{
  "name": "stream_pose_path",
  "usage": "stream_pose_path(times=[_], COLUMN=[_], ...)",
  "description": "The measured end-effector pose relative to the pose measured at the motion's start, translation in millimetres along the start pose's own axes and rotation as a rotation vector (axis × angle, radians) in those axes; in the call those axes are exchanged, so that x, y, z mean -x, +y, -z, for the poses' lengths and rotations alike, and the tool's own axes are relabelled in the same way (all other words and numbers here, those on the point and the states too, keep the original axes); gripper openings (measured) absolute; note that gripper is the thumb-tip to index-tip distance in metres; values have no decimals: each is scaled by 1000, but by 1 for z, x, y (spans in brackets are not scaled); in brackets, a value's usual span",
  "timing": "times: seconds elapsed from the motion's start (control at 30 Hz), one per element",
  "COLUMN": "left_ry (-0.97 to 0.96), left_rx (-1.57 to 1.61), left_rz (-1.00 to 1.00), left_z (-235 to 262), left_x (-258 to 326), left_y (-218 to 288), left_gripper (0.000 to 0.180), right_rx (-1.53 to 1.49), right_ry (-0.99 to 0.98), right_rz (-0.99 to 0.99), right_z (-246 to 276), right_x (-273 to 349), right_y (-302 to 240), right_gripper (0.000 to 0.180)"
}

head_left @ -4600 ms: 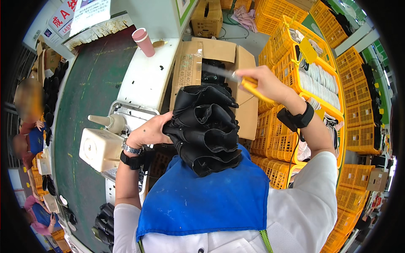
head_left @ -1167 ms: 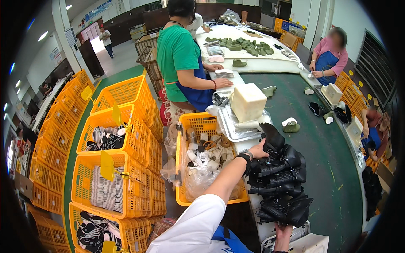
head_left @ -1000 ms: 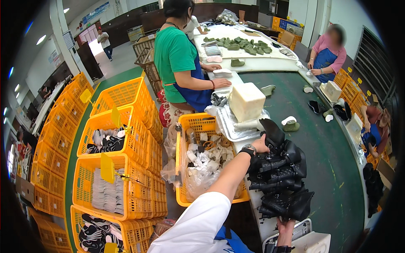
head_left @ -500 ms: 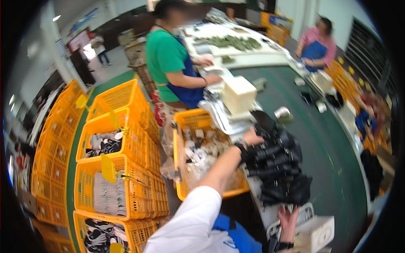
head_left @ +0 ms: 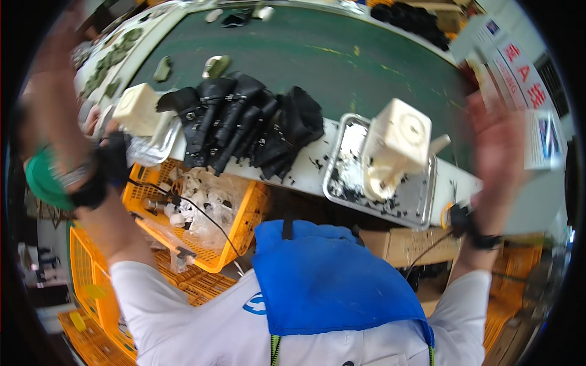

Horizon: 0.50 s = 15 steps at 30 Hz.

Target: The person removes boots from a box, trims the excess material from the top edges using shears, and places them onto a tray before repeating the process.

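Note:
My left hand (head_left: 58, 91) is raised at the left edge, smeared by motion, a dark band on its wrist; its fingers are too blurred to read. My right hand (head_left: 497, 143) is lifted at the right, also blurred, with its fingers stretched upward and nothing seen in it. Both are apart from the work surface. Between them a row of black leather-like pieces with straps and buckles (head_left: 235, 119), resembling boot uppers, lies overlapped along the bench edge. To their right, a metal tray (head_left: 421, 210) holds a cream plastic container (head_left: 400, 137) with a cut-open side, among black scraps.
Behind the pieces stretches a green conveyor belt (head_left: 342, 67). A yellow crate (head_left: 244, 226) of scraps and plastic bags stands below the bench edge. Another cream container (head_left: 139, 110) sits at the left, near a co-worker's hand. Yellow-handled snips (head_left: 447, 215) lie right of the tray.
My left hand has left the black pieces, and my right hand has come up from beside the tray. Both are now raised at the sides. The view has turned rightward and down.

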<state>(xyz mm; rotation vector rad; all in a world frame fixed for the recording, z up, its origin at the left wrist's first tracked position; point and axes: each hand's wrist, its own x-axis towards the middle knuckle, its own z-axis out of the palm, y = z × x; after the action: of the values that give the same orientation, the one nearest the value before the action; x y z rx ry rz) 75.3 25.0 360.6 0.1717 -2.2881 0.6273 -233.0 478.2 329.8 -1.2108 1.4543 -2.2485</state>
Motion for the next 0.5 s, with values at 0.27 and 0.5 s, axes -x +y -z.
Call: stream_pose_path(times=[0.27,0.5], left_ry=[211,496], left_rx=[802,1473], left_rz=[-177,-376], left_z=[-1,-36], left_x=[-7,-49], left_y=[81,132], left_gripper=[75,71], right_rx=[703,1176], right_ry=[338,457], right_rz=[335,443], right_z=[33,84], right_x=[67,107], right_y=[-94,-141], right_gripper=[42,36])
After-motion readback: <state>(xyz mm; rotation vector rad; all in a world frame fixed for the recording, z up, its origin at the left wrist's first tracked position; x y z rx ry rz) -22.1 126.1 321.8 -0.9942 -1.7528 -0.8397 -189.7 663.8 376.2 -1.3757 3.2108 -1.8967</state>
